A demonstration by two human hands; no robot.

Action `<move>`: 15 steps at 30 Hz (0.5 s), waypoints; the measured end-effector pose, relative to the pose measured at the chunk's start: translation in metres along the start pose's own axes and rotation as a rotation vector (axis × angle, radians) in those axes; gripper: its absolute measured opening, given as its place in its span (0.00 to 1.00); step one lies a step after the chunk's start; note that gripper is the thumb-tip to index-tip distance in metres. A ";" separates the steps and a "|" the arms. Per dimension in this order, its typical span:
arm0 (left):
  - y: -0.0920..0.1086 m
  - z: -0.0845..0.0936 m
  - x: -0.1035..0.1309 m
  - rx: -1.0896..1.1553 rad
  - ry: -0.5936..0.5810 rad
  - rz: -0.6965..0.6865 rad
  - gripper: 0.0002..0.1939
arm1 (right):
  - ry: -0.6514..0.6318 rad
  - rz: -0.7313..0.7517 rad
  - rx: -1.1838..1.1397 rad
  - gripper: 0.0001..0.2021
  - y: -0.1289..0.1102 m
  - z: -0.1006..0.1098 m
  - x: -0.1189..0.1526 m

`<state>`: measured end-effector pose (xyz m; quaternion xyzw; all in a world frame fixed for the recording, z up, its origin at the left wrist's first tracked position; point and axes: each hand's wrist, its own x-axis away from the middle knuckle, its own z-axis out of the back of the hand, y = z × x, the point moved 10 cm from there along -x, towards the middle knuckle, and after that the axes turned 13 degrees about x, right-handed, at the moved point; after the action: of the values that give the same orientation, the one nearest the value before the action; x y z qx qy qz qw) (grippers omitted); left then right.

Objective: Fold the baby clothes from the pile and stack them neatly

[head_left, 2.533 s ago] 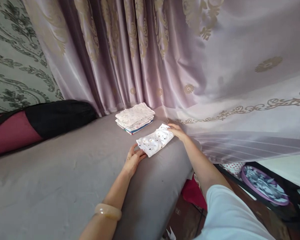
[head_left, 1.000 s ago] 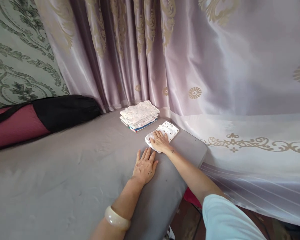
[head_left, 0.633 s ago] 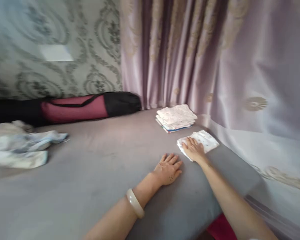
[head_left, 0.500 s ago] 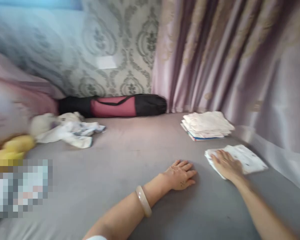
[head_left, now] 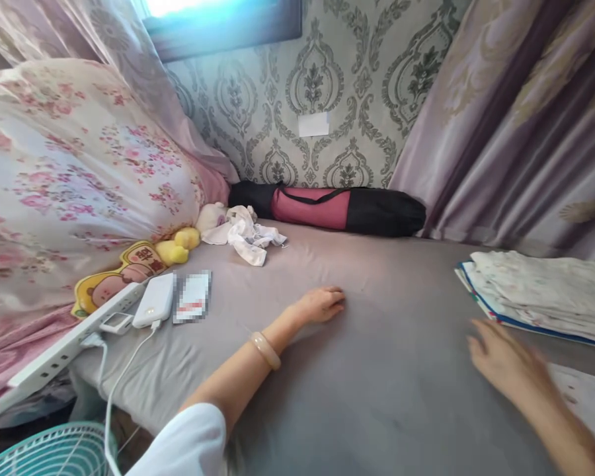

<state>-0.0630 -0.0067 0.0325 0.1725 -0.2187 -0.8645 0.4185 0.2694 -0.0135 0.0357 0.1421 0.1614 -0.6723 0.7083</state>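
Observation:
My left hand (head_left: 322, 304), with a pale bangle (head_left: 265, 349) on its wrist, rests on the grey bed sheet (head_left: 377, 370). Its fingers are stretched forward, slightly bent, and hold nothing. At the right, my right hand (head_left: 506, 360) is a little blurred, its fingers apart and nothing in them. It is just in front of a stack of folded pale clothes (head_left: 545, 287). Beside its wrist lies a folded white cloth with dark marks (head_left: 582, 396), partly behind the forearm and cut by the frame edge. A crumpled white garment (head_left: 250, 239) lies toward the back left.
A black and pink long bag (head_left: 312, 208) lies along the wall. On the left are a yellow plush toy (head_left: 178, 246), a white power bank (head_left: 155, 301) with a cable, a power strip (head_left: 74, 330) and a teal fan (head_left: 54, 453). Curtains (head_left: 496, 132) hang at the right.
The view has turned left, showing the power strip and fan. My right hand has come off the folded marked cloth. My left hand's spread fingers have drawn together.

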 end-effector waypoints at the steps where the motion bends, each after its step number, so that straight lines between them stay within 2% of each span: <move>1: -0.010 0.007 0.001 0.001 0.027 0.040 0.16 | -0.042 0.054 0.012 0.27 -0.031 -0.008 -0.007; 4: -0.047 0.032 0.009 -0.043 0.135 0.247 0.14 | -0.155 0.230 -0.094 0.24 -0.122 -0.021 -0.015; 7: -0.089 0.070 0.030 -0.124 0.313 0.473 0.13 | -0.192 0.334 -0.204 0.23 -0.184 -0.021 -0.014; 11: -0.135 0.136 0.078 -0.225 0.651 0.706 0.14 | -0.238 0.398 -0.320 0.22 -0.226 -0.021 -0.017; 15: -0.161 0.188 0.119 -0.260 0.928 0.843 0.19 | -0.298 0.472 -0.401 0.22 -0.257 -0.018 -0.021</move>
<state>-0.3284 0.0315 0.0936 0.3757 0.0429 -0.4804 0.7913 0.0110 -0.0015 0.0321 -0.0665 0.1478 -0.4581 0.8740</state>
